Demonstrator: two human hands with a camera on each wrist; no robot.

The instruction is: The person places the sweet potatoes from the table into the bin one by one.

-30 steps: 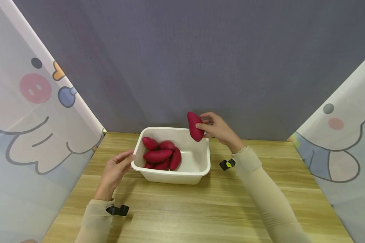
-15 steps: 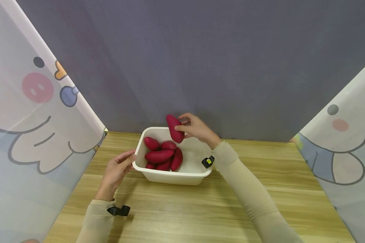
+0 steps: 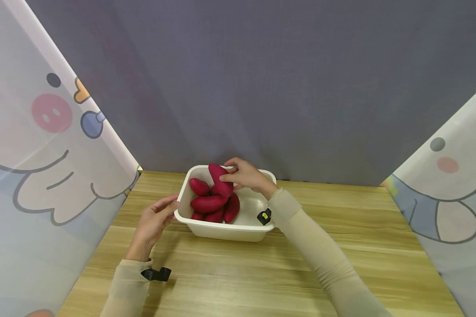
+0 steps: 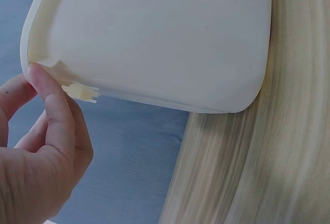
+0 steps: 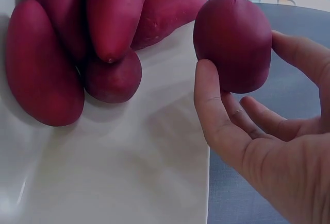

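Observation:
A white plastic basin (image 3: pixel 226 233) stands on the table, holding several dark red sweet potatoes (image 3: pixel 208 204) heaped in its left half. My left hand (image 3: pixel 152 224) pinches the basin's left rim between thumb and fingers; the left wrist view shows this grip (image 4: pixel 49 126) up close. Over the back of the heap, my right hand (image 3: pixel 247 176) holds another sweet potato (image 3: pixel 219 176), tilted, between thumb and fingers. Seen end-on in the right wrist view, that held sweet potato (image 5: pixel 233 44) is beside the heap. Whether it touches the ones beneath I cannot tell.
The wood-grain table (image 3: pixel 230 277) reaches back to a grey fabric wall (image 3: pixel 254 88) just behind the basin. Cartoon-printed panels stand on the left (image 3: pixel 43 176) and right (image 3: pixel 452 198). The basin's bare right part (image 3: pixel 250 207) shows beneath my right wrist.
My right hand has carried the sweet potato leftward from the basin's back right corner, then lowered it over the heap. My left hand has kept its hold on the rim.

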